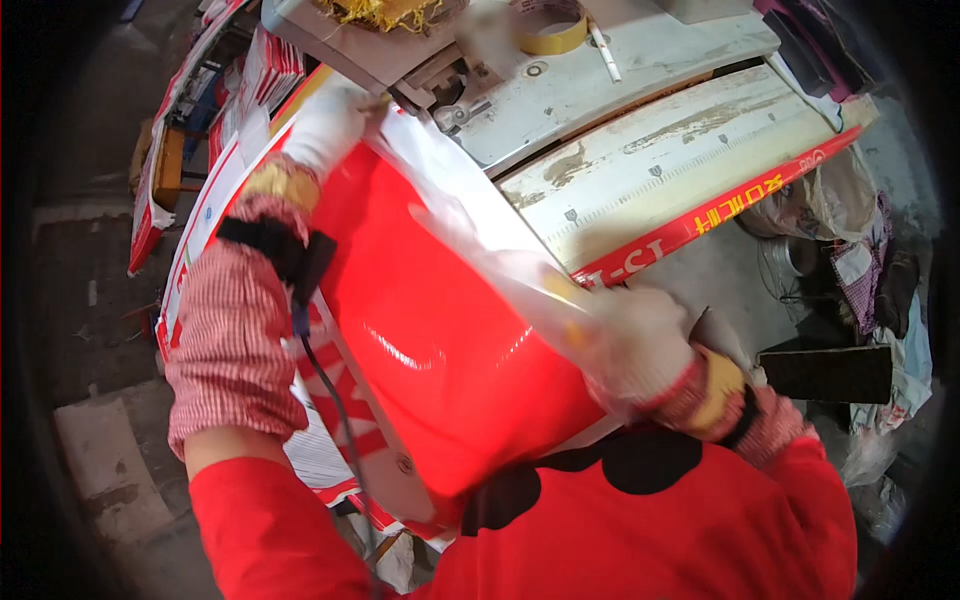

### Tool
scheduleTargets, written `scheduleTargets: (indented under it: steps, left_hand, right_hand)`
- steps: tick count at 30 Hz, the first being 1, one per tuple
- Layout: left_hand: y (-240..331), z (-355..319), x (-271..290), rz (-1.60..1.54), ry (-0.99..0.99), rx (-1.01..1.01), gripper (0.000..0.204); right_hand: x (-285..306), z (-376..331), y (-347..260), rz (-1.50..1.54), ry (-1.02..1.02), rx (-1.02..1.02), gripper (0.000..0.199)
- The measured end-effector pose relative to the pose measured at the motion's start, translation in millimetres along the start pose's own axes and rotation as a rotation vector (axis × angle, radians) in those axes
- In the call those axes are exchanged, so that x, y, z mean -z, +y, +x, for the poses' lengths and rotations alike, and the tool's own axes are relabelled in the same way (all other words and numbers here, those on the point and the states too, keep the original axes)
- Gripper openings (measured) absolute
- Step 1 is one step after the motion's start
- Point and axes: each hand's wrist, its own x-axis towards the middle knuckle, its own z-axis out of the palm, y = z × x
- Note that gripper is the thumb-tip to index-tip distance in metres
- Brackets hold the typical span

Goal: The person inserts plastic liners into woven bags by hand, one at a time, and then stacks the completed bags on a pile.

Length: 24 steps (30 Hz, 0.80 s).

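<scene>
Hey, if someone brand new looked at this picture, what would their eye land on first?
Probably the glossy red sheet filling the middle, with a pale, blurred strip along its upper right side. Next, the white-gloved hands: the left hand by its far end, the right hand, motion-blurred, by its right side. Then the yellow tape roll on the pale metal machine top at the upper edge.

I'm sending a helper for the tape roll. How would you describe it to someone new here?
Beyond the glossy red material at centre is a pale grey metal surface. On it, near the picture's top edge, the tape roll sits just left of a thin white stick. Its yellowish ring shape sets it apart from that stick and the shaggy yellow fibres farther left.
</scene>
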Motion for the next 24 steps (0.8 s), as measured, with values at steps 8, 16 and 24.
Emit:
scheduleTargets:
  steps: [8,16,24]
  left_hand:
    - [-139,73,67,0.061,0.233,0.171,0.022]
    - [63,-25,155,0.456,-0.273,-0.058,0.016]
    - [210,-74,167,-0.335,-0.656,-0.645,0.030]
  right_hand:
    - [-31,156,-34,0.158,0.284,0.132,0.014]
    - [18,223,2,-0.558,-0.374,0.558,0.022]
    - [21,223,11,0.125,-0.374,0.219,0.025]
